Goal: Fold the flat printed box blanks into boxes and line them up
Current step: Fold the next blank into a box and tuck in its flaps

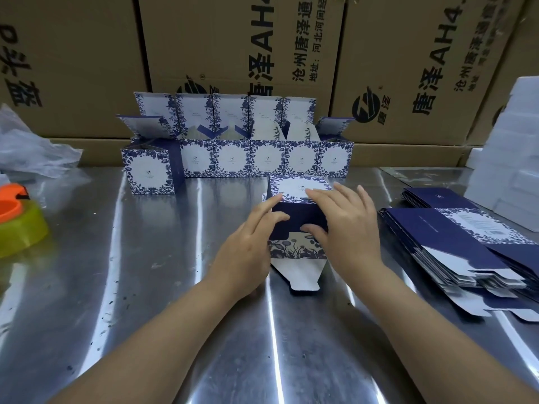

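You are mid-fold on one box [295, 210], lying on its side just near of the far row of finished boxes [233, 160], your left hand [245, 252] and right hand [350, 228] pressing it with straight, unclenched fingers; next, tuck its near flap [300, 272] and stand it in line.

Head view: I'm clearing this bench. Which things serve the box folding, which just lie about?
Job: half-folded box, left hand, right hand, row of folded boxes, stack of flat blanks.
Lying about: tape dispenser, plastic bag, white blocks, brown cartons.
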